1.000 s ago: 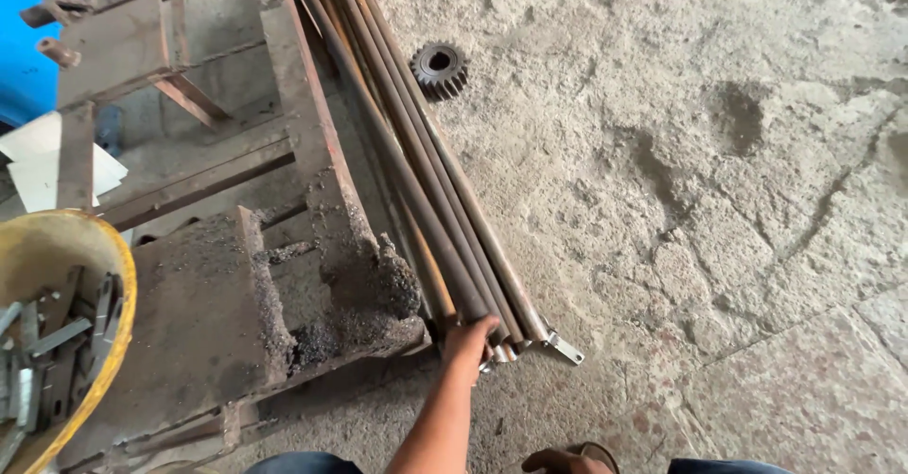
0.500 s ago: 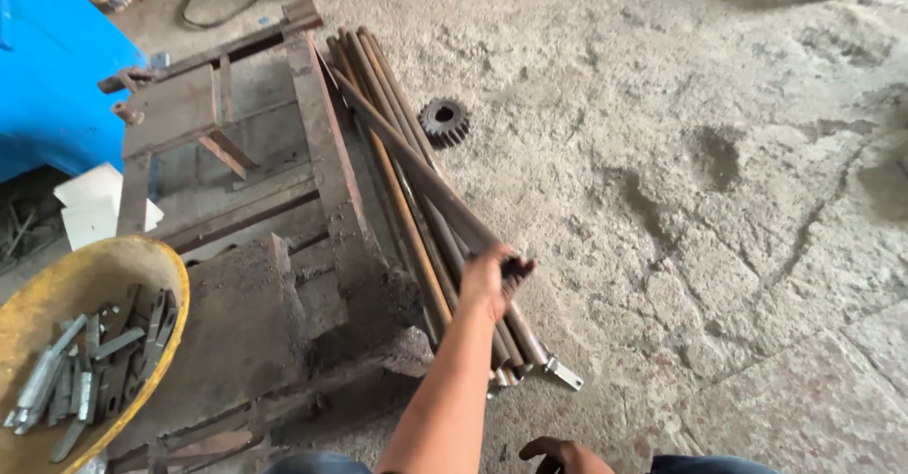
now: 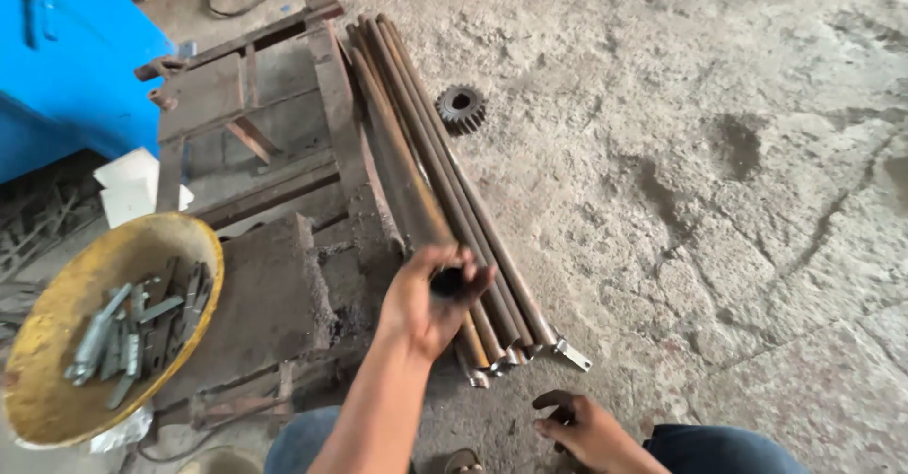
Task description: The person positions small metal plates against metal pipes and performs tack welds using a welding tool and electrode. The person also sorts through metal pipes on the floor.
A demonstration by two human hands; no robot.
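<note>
A rusty steel pipe [image 3: 402, 166] is gripped at its near end by the left hand [image 3: 427, 296], raised off the pipe bundle [image 3: 473, 237] (centre frame); the right hand [image 3: 586, 429] rests loosely curled, empty, below.

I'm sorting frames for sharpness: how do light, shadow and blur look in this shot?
Head view: soft, even daylight with no glare and only faint shadows beneath the bundle of rusty rods; the left hand lifting one rod's end is slightly motion-blurred, the gear and concrete floor fairly sharp; the yellow bowl bulges at the left edge, hinting at wide-angle distortion.
</note>
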